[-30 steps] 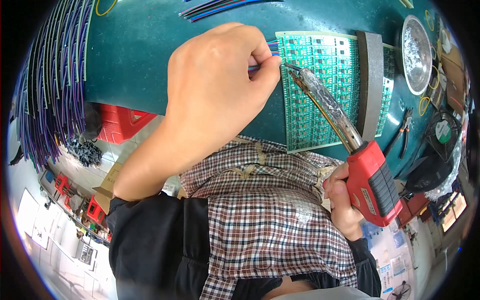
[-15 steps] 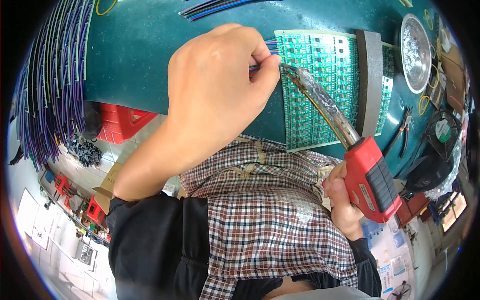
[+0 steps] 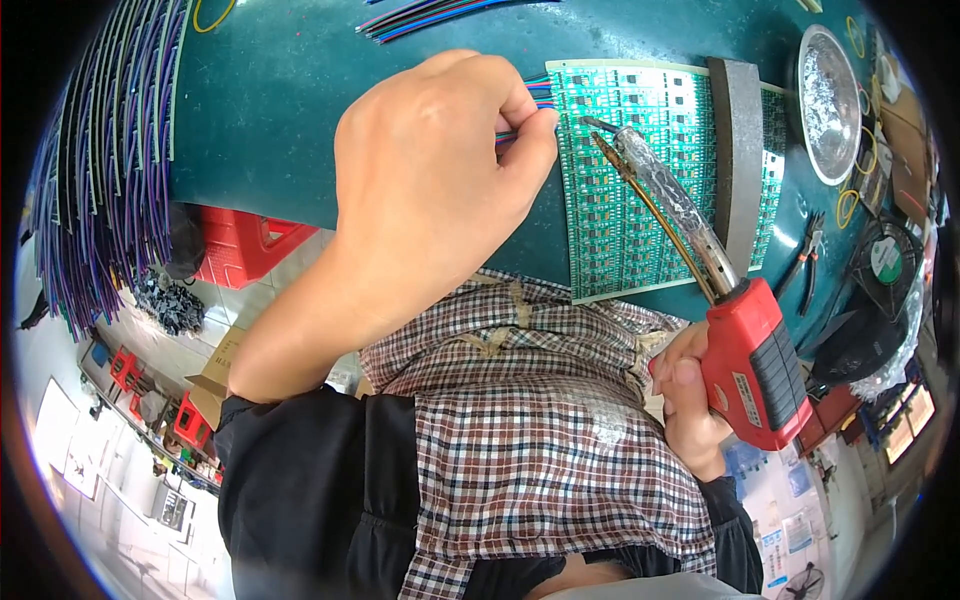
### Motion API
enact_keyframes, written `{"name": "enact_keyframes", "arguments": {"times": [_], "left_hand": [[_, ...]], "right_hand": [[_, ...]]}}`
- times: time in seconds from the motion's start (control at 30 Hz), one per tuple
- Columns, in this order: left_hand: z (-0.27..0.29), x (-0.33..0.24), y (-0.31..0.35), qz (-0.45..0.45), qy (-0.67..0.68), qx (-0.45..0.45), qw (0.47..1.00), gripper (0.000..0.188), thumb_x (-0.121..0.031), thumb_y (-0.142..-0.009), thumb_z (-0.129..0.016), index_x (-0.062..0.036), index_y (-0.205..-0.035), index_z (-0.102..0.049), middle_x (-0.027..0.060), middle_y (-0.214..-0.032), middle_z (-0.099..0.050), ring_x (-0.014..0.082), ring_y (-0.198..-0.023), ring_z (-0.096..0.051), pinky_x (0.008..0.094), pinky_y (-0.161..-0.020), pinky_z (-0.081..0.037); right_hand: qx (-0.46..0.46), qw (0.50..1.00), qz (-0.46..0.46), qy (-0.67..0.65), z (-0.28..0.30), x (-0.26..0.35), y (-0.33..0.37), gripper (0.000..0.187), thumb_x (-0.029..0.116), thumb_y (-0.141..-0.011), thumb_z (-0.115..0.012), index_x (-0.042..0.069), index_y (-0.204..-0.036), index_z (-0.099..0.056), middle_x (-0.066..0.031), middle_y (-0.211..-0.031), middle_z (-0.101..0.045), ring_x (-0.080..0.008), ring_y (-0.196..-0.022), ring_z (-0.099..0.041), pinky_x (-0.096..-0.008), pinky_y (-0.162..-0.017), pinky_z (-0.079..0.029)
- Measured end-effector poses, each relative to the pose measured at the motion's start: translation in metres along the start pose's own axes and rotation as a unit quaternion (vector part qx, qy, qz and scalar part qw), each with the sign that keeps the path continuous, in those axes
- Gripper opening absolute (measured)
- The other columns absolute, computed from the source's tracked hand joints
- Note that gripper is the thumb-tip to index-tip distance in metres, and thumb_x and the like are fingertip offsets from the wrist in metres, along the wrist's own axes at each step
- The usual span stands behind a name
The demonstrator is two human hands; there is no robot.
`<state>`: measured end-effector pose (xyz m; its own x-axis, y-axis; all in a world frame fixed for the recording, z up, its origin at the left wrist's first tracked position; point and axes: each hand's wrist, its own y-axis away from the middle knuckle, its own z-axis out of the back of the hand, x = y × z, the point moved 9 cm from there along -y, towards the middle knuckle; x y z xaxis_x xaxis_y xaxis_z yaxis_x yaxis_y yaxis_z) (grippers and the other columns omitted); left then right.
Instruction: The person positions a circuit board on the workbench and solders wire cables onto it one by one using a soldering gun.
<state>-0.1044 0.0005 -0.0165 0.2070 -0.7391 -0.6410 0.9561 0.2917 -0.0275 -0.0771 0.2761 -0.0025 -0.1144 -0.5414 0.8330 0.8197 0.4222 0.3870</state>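
My left hand (image 3: 435, 150) is closed in a pinch at the left edge of a green circuit board panel (image 3: 625, 240). Thin coloured wires (image 3: 541, 92) reach the panel's upper left edge, and others run under my fingers; the exact wire in the pinch is mostly hidden. My right hand (image 3: 690, 395) grips a red and black soldering gun (image 3: 752, 360). Its dark tip points up and left over the panel, a little right of my left fingertips, with a thin brass-coloured tube along the barrel. Whether the tip touches the panel I cannot tell.
A dark bar (image 3: 735, 165) lies across the panel. Beyond it are a metal bowl (image 3: 832, 105) and pliers (image 3: 808, 262). Loose wires (image 3: 440, 17) lie at the far edge, and wired board strips (image 3: 105, 150) hang over the table's left side. A red stool (image 3: 240, 245) stands below.
The soldering gun's tip has moved right, away from my left fingertips, and its body has shifted slightly right and down. My left hand has barely moved.
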Motion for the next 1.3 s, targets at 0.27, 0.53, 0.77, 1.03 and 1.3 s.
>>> {"name": "enact_keyframes", "arguments": {"times": [0.27, 0.53, 0.77, 1.03, 1.3], "left_hand": [[0.029, -0.016, -0.026, -0.111, -0.092, -0.068, 0.987, 0.01, -0.009, -0.088, -0.077, -0.0034, -0.092, -0.071, 0.0061, -0.081, -0.064, 0.0174, -0.076, -0.061, 0.0302, -0.072, -0.048], [0.03, -0.009, -0.037, -0.055, -0.055, -0.021, 0.997, 0.017, 0.001, -0.078, -0.077, -0.002, -0.087, -0.063, 0.012, -0.085, -0.059, 0.031, -0.082, -0.058, 0.0389, -0.072, -0.046], [0.034, -0.011, -0.036, 0.048, -0.028, -0.01, 0.998, 0.017, 0.0, -0.079, -0.076, -0.002, -0.087, -0.061, 0.0118, -0.085, -0.058, 0.0315, -0.083, -0.059, 0.0392, -0.073, -0.047], [0.034, -0.026, -0.009, -0.064, -0.002, -0.008, 0.998, 0.008, 0.001, -0.089, -0.073, -0.0003, -0.095, -0.068, 0.003, -0.084, -0.064, 0.0107, -0.075, -0.059, 0.0247, -0.072, -0.047], [0.012, -0.009, 0.008, -0.03, 0.101, 0.06, 0.993, 0.008, 0.002, -0.09, -0.072, 0.0017, -0.095, -0.066, 0.004, -0.089, -0.068, 0.0126, -0.079, -0.063, 0.0272, -0.073, -0.051]], "right_hand": [[-0.008, 0.999, 0.013, 0.039, 0.001, 0.0, 0.001, 0.019, 0.013, -0.096, -0.064, 0.003, -0.097, -0.048, -0.0093, -0.074, -0.054, -0.011, -0.051, -0.044, -0.0246, -0.048, -0.039], [-0.023, 0.999, -0.007, -0.045, 0.001, -0.007, 0.003, 0.02, 0.014, -0.096, -0.065, 0.004, -0.097, -0.048, -0.0075, -0.073, -0.052, -0.0088, -0.048, -0.039, -0.0249, -0.047, -0.039], [-0.01, 1.0, 0.0, -0.017, 0.002, -0.008, 0.004, 0.02, 0.014, -0.096, -0.065, 0.004, -0.096, -0.048, -0.0077, -0.073, -0.052, -0.0084, -0.047, -0.039, -0.0246, -0.047, -0.039], [-0.015, 1.0, 0.017, -0.002, 0.003, -0.001, 0.004, 0.016, 0.012, -0.096, -0.062, 0.003, -0.099, -0.049, -0.0098, -0.076, -0.053, -0.0104, -0.05, -0.042, -0.0249, -0.048, -0.039], [-0.022, 0.997, -0.006, -0.077, 0.002, -0.005, 0.005, 0.018, 0.011, -0.096, -0.063, 0.002, -0.102, -0.049, -0.0105, -0.076, -0.053, -0.0101, -0.049, -0.041, -0.0245, -0.048, -0.04]]}}
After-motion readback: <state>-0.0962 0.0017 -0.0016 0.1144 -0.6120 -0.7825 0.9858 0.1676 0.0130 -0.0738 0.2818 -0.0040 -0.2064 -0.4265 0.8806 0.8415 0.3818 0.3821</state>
